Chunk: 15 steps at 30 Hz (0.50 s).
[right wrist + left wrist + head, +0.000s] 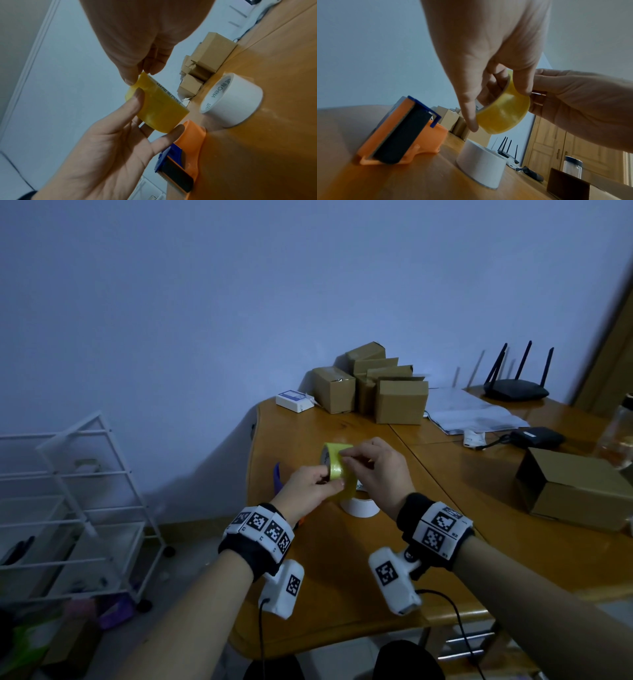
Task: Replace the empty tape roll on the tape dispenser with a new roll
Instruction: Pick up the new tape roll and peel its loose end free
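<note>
My left hand (329, 478) holds the yellow tape roll (337, 465) on edge above the table, thumb on its outer face and fingers around the rim and into the core. In the left wrist view the roll (503, 115) hangs below the left fingers. My right hand (346, 455) pinches the roll's outer layer at its top edge, thumb against fingers (130, 79). A thin-walled white roll (359, 506) stands on the table just below the hands. The orange and blue tape dispenser (402, 135) lies on its side to the left, mostly hidden by my left hand in the head view.
Several small cardboard boxes (376, 385) are stacked at the wooden table's (342, 577) far edge beside a white device (294, 400). Papers (472, 412), a black router (515, 390), an open cardboard box (575, 487) and a bottle (620, 433) lie to the right. A white rack (78, 508) stands on the floor at left.
</note>
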{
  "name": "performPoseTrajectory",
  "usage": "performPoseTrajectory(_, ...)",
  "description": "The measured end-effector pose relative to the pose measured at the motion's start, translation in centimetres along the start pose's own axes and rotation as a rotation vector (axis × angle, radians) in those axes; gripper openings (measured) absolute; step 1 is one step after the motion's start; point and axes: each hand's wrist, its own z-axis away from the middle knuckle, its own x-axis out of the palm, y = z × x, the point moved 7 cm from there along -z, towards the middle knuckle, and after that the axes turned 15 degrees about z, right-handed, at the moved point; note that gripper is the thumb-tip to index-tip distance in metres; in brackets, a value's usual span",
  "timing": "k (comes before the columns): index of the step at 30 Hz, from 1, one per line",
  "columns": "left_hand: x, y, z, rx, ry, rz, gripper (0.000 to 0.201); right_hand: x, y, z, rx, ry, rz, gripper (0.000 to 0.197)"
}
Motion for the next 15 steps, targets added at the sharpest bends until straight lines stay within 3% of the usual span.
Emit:
performPoseTrajectory(10,-0.15,-0.37,-0.4,0.042,-0.008,0.065,0.012,0.46,0.28,0.57,0.087,-0.061,-0.142,0.004)
performPoseTrajectory(13,-0.12,0.03,-0.43,0.054,-0.023,0.098,0.014,0.47,-0.05,0.86,0.098,-0.045,-0.183,0.033)
performPoseTrajectory(15,-0.14,0.31,-0.3,0.068,-0.019,0.092,0.013,0.77,0.04,1.03,0.206,-0.049,-0.255,0.047)
